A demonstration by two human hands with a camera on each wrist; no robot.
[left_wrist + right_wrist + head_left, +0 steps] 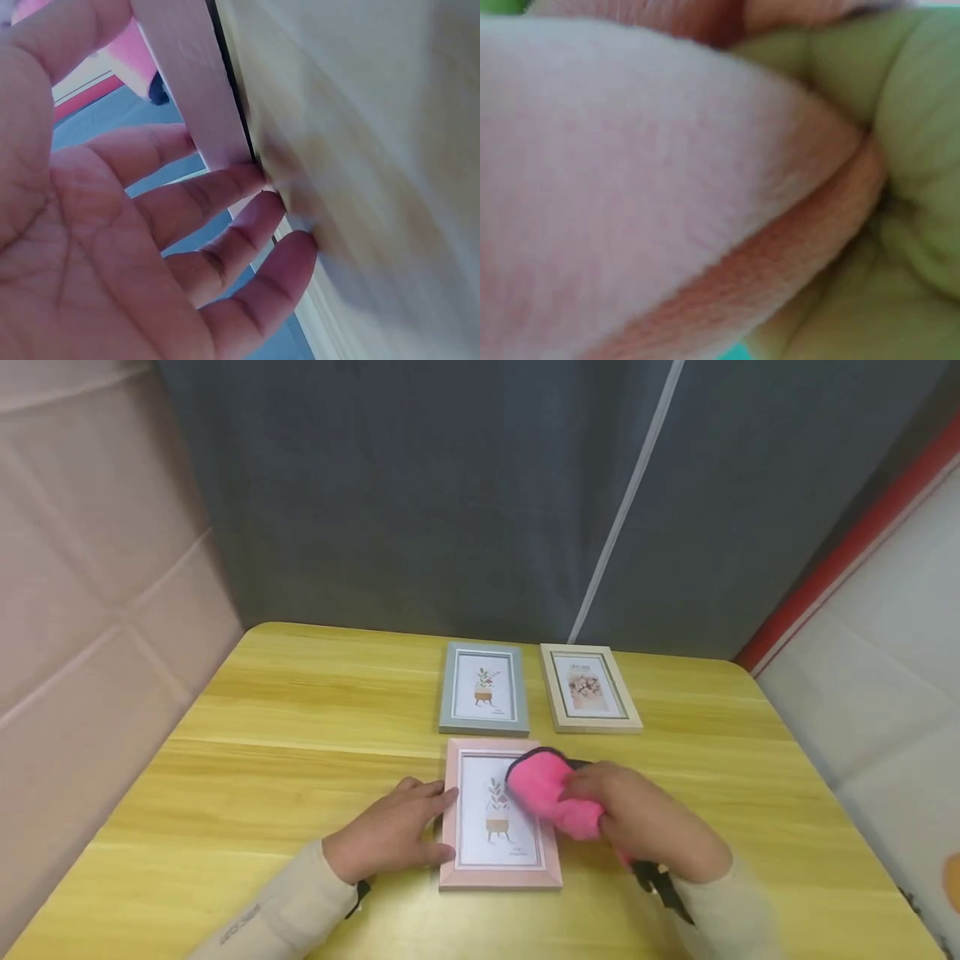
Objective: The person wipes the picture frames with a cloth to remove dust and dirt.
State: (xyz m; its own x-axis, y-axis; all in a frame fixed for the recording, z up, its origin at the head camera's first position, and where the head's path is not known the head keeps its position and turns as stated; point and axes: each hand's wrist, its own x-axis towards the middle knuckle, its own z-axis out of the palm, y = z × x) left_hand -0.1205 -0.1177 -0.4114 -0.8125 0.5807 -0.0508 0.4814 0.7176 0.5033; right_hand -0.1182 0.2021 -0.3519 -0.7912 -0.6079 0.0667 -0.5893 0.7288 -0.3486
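Observation:
A pink picture frame (498, 881) with a potted-plant print lies flat near the front of the table. Against its left edge rest the thumb and fingertips of my left hand (393, 831). Up close in the left wrist view, that hand (112, 217) has its fingers spread and slightly bent, touching the frame's side (191, 82) and the tabletop. My right hand (652, 818) grips a bunched pink cloth (543, 781) with dark edging over the frame's right side. Folds of the cloth (630, 180) fill most of the right wrist view, tucked into the palm.
Behind the pink frame lie a grey-blue picture frame (447, 693) and, to its right, a cream picture frame (551, 685). The yellow wood-grain table (300, 718) ends at a dark grey panel (412, 510). Pale walls stand at both sides.

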